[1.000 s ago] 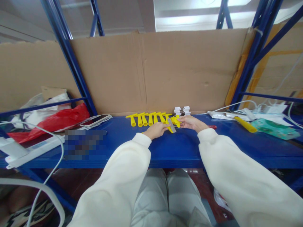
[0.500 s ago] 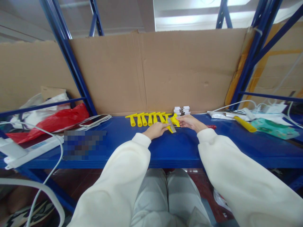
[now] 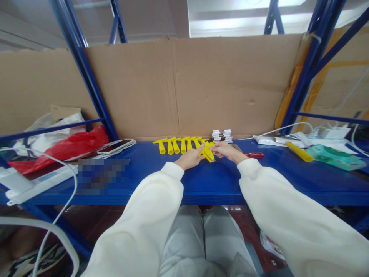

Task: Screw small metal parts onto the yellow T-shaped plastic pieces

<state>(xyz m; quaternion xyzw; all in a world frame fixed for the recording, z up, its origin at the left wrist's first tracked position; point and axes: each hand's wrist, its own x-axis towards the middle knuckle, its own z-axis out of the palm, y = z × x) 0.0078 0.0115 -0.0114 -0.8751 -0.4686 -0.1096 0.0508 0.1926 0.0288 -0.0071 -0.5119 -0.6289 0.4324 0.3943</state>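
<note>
My left hand (image 3: 190, 159) is closed around a yellow scraper (image 3: 208, 153) above the front half of the blue shelf. A sliver of metal blade shows at the scraper's lower edge. My right hand (image 3: 226, 151) pinches the scraper's yellow head from the right; the fingertips partly hide it. Behind my left hand, several yellow T-shaped handles (image 3: 183, 145) lie in a row, their round ends toward me. Stacked white-edged metal pieces (image 3: 221, 135) stand just behind my right hand. A red-handled tool (image 3: 255, 155) lies to its right, its tip hidden.
A cardboard panel (image 3: 225, 88) closes off the back. To the left are a red bag (image 3: 83, 144), a phone (image 3: 117, 147) and a white power strip (image 3: 43, 187) with cables. A yellow tube (image 3: 300, 151) and a green packet (image 3: 336, 157) lie at the right.
My right hand has brought a yellow piece left and down onto the scraper in my left hand. It covers most of the metal blade that lay bare before.
</note>
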